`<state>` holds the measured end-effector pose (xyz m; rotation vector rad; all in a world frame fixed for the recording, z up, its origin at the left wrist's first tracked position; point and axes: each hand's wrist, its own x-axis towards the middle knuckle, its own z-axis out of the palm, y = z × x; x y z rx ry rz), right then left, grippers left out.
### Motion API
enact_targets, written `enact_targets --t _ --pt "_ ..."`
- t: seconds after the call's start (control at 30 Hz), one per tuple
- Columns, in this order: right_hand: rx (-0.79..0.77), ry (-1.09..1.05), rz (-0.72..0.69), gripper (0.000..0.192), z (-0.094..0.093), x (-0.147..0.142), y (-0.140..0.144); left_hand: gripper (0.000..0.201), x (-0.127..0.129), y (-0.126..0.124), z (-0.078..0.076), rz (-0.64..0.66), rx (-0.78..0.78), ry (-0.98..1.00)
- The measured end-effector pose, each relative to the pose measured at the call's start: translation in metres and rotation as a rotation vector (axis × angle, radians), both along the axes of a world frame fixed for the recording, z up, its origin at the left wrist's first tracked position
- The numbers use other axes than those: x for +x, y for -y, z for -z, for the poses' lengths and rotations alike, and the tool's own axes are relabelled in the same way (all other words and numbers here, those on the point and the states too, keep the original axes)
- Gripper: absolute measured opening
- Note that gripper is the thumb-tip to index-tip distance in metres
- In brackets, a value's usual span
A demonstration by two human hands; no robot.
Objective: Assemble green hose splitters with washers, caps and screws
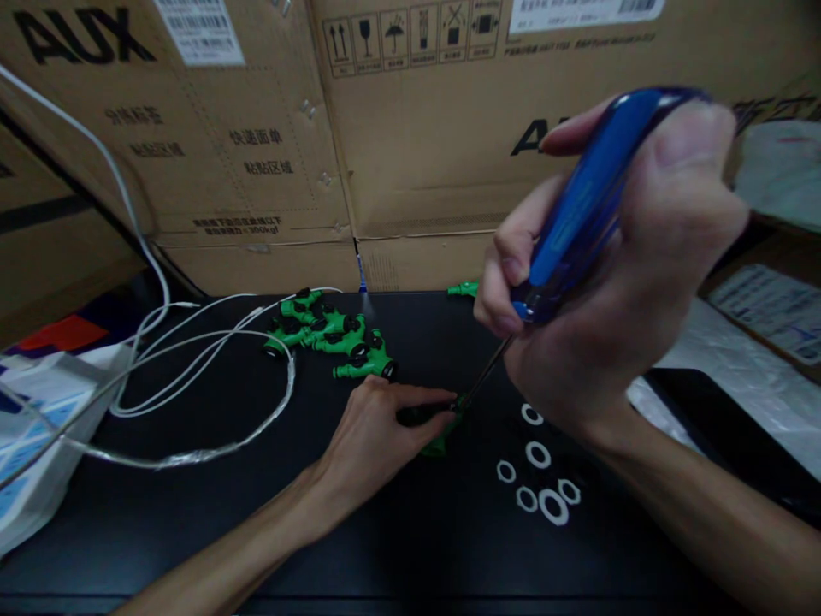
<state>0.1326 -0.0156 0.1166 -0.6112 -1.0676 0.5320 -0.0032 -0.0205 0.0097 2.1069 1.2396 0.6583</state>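
Cartons (410, 188) back a black table (256, 539). Screwdriver (577, 205): long axis slanting from upper right down to the left fingertips; tip contact cannot be confirmed. Green fitting (436, 443): at the fingertips of the left hand (369, 436), the nearer hand, which pinches its dark part between thumb and forefinger. Right hand (641, 248): raised, fingers wrapped around the screwdriver handle.

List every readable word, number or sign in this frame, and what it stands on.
"AUX": left cardboard box
"快递面单 粘贴区域": left cardboard box
"300kgf": left cardboard box, near the bottom; characters around it blurred
"A": right cardboard box; what follows is hidden by the right hand or blurred
Up arrows, glass, umbrella signs: right cardboard box; three more unclear
Too small or blurred: left white label, right white label, screwdriver lettering
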Motion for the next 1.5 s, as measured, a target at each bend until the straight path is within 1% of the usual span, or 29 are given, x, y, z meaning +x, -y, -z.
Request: enact_targets --t 0.13,0.27,0.33,0.47,0.6,0.67,0.73,0.8,0.83,0.9,0.93,1.03,1.1,1.13,1.27,1.33,1.4,1.47,1.5 --pt "0.016 0.056 -0.037 0.036 0.002 0.003 -0.001 0.014 0.0 0.0 0.001 0.009 0.041 -0.004" --pt "0.078 0.06 0.035 0.029 0.004 0.004 -0.001 0.013 0.001 0.0 0.001 0.003 0.038 -0.011" --pt "0.08 0.042 0.042 0.03 0.004 0.004 -0.002 0.012 0.001 0.0 0.001 0.011 0.022 -0.005" --pt "0.041 0.015 0.002 0.037 0.004 0.005 -0.004 0.011 -0.001 0.001 0.002 0.027 0.002 0.016" --pt "0.027 -0.013 -0.015 0.038 0.004 0.003 -0.005 0.011 -0.001 0.0 0.003 0.013 0.004 0.002" --pt "0.054 -0.004 0.017 0.039 0.004 -0.001 -0.003 0.013 -0.001 0.0 0.004 0.001 0.004 -0.016" --pt "0.087 -0.014 0.082 0.04 0.003 -0.008 0.0 0.014 -0.001 0.0 0.004 -0.021 0.003 -0.036" --pt "0.086 -0.059 0.164 0.038 0.002 -0.012 0.003 0.015 -0.001 0.001 0.004 -0.047 0.008 -0.048" --pt "0.081 -0.071 0.183 0.037 0.002 -0.013 0.004 0.015 -0.002 0.001 0.003 -0.058 0.009 -0.053" --pt "0.073 -0.062 0.157 0.034 0.002 -0.013 0.005 0.014 -0.002 0.002 0.002 -0.067 0.006 -0.055" --pt "0.082 -0.053 0.12 0.033 0.002 -0.012 0.004 0.014 -0.001 0.003 0.001 -0.065 0.003 -0.057" --pt "0.169 -0.048 0.01 0.031 0.004 -0.009 0.002 0.012 0.0 0.004 0.001 -0.064 -0.002 -0.067" --pt "0.192 -0.05 -0.037 0.023 0.005 -0.008 0.001 0.012 0.001 0.004 0.002 -0.057 0.001 -0.073" --pt "0.179 -0.032 -0.077 0.02 0.005 -0.007 0.001 0.012 0.001 0.003 0.002 -0.056 0.004 -0.077" --pt "0.106 0.006 -0.221 0.03 0.007 -0.006 0.0 0.015 0.0 0.003 0.001 -0.041 -0.013 -0.064" --pt "0.096 -0.035 -0.233 0.028 0.008 -0.005 -0.002 0.017 0.0 0.005 0.0 -0.015 -0.048 -0.042" --pt "0.096 -0.08 -0.235 0.025 0.01 -0.006 -0.003 0.018 0.001 0.009 -0.001 -0.013 -0.04 -0.041" --pt "0.074 -0.098 -0.239 0.018 0.011 -0.006 -0.004 0.023 0.004 0.016 -0.002 -0.08 0.028 -0.081" --pt "0.057 -0.096 -0.239 0.017 0.012 -0.006 -0.004 0.024 0.006 0.02 -0.001 -0.094 0.058 -0.1"
